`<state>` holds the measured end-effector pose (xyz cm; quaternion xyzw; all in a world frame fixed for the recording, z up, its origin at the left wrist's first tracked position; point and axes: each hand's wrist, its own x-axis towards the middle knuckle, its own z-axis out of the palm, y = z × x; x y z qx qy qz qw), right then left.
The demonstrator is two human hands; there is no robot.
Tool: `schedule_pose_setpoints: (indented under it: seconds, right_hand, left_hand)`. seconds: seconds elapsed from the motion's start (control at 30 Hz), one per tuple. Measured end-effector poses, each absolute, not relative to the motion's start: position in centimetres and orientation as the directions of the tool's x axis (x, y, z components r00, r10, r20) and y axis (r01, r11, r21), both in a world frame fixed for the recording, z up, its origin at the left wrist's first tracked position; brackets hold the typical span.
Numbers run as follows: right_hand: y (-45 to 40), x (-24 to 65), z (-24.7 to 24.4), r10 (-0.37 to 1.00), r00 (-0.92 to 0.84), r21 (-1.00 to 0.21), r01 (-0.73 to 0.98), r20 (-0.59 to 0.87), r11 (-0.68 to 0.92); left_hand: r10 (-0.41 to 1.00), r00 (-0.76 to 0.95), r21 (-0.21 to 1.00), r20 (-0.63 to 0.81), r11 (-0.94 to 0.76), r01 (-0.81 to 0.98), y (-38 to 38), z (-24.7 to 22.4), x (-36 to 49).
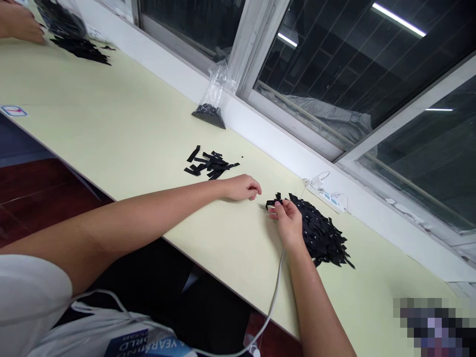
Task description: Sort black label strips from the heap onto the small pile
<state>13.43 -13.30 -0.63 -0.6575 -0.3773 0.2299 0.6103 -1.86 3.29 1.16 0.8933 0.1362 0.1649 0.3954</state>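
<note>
My right hand (288, 220) pinches a short black fabric strip (272, 203) between thumb and fingers, just above the table. Right beside it lies a large heap of similar black strips (323, 235), with small light spots on many of them. My left hand (242, 187) is a little to the left, its fingers curled together; whatever they may hold is hidden or too small to name. Beyond the left wrist, a smaller loose group of black strips (213, 163) is scattered on the pale table (145, 124).
A clear plastic bag (213, 101) with small black pieces stands against the wall ledge. A white power strip (327, 196) lies behind the heap, and a white cable (275, 292) crosses the front edge. At far left, another person's hand (22, 24) is near more black strips (82, 48).
</note>
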Motion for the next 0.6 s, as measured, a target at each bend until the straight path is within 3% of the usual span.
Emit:
schedule_pose_setpoints:
  seconds: [0.27, 0.6]
  right_hand:
    - [-13.25, 13.43, -0.9, 0.79, 0.593, -0.974, 0.227, 0.157, 0.023]
    - [-13.24, 13.47, -1.07, 0.804, 0.571, -0.966, 0.258, 0.166, 0.016]
  left_hand:
    - [0.304, 0.929, 0.631, 0.211, -0.768, 0.108, 2.73, 1.93, -2.42]
    - [0.353, 0.913, 0.552, 0.204, -0.812, 0.19, 2.86, 2.09, -2.93]
